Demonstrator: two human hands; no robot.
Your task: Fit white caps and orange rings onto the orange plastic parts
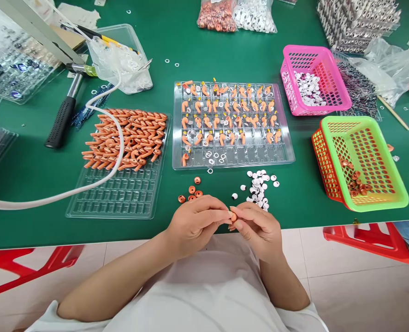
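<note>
My left hand (194, 222) and my right hand (257, 227) meet at the near edge of the green table, fingers pinched together on one small orange part (233, 216). Just beyond the left hand lie several loose orange rings (191, 189). A small heap of white discs (259, 186) lies just beyond the right hand. Farther back sits a clear compartment tray (283, 154) with rows of orange earbud-shaped pieces. To its left, another clear tray (121, 198) carries a pile of orange earbud shells (131, 136).
A green-and-orange basket (391, 189) with orange rings stands at the right, a pink basket (339, 99) with white discs behind it. A white hose (52, 198) curves over the left tray. A black-handled tool (61, 122), plastic bags and stacked trays lie at the back. Red stools stand below the table.
</note>
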